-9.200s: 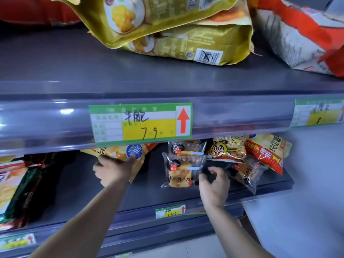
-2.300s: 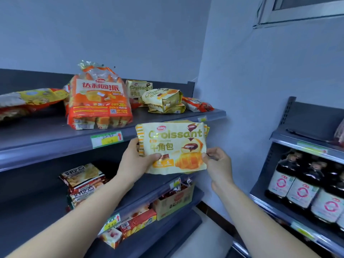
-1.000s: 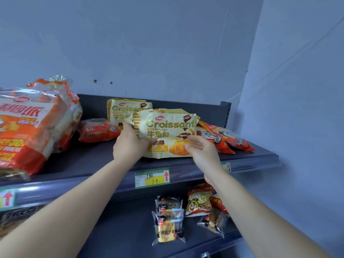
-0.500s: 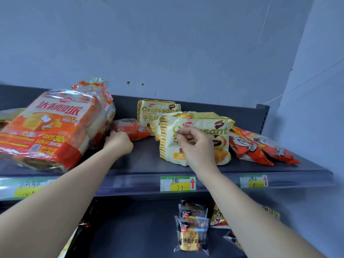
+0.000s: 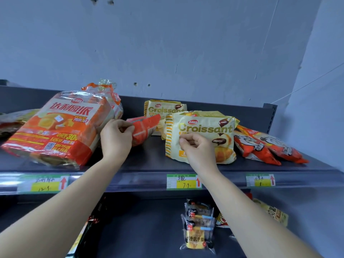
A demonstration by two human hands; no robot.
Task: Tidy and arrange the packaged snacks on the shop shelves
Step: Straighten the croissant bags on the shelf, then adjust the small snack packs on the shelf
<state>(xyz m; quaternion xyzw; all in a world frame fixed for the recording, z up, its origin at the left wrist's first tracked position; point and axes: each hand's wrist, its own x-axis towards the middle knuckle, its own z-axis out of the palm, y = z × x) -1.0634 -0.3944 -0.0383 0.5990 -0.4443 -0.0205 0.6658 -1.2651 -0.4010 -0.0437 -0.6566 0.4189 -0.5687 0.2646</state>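
A dark shelf (image 5: 149, 165) runs across the middle of the frame. At its left end lies the big orange cake pack (image 5: 55, 127), tilted toward the camera. Right of centre stands the front croissant bag (image 5: 202, 127), with a second croissant bag (image 5: 162, 108) behind it and two red-orange snack packets (image 5: 260, 146) lying flat at the right. Between the cake pack and the croissant bags is a small red packet (image 5: 146, 127), its near end pinched by the left hand (image 5: 115, 138). The right hand (image 5: 197, 146) is curled against the front croissant bag's face, thumb and forefinger apparently pinching the wrapper. A green price tag (image 5: 183, 181) sits below.
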